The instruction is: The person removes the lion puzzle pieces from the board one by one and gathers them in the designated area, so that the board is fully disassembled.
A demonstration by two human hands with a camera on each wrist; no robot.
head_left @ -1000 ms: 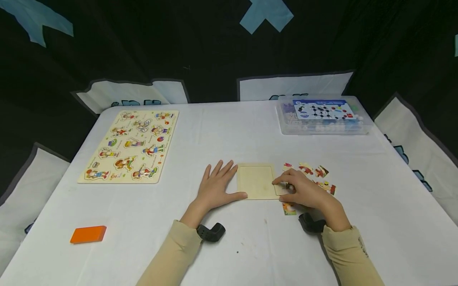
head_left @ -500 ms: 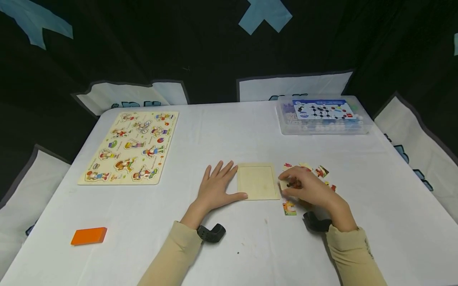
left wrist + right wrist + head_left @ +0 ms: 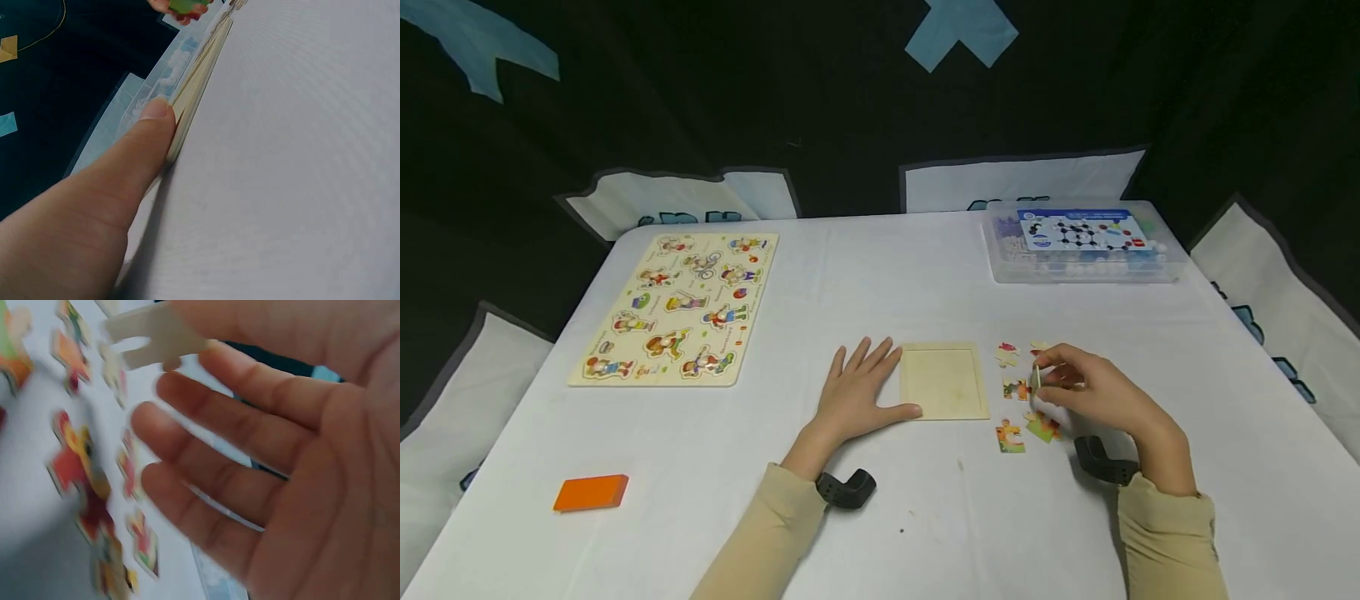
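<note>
A square wooden puzzle tray point(image 3: 945, 382) with a raised rim lies bare in the middle of the table. My left hand point(image 3: 856, 392) lies flat with fingers spread along its left side, the thumb touching the near left corner. To the right of the tray, my right hand point(image 3: 1101, 392) pinches a puzzle piece point(image 3: 153, 334) between thumb and index finger, held on edge above the table. Its plain back faces the right wrist camera. Loose picture pieces lie below, among them an orange and green one point(image 3: 1010, 437); some are hidden behind the right hand.
A large wooden peg board with cartoon figures point(image 3: 673, 310) lies at the back left. At the back right stands a clear plastic box point(image 3: 1078, 242) with a molecule label. An orange block point(image 3: 591, 492) sits at the front left.
My right hand has moved right, away from the tray's right edge, carrying the puzzle piece and turning it on edge. More loose pieces show now. The left hand stays in place.
</note>
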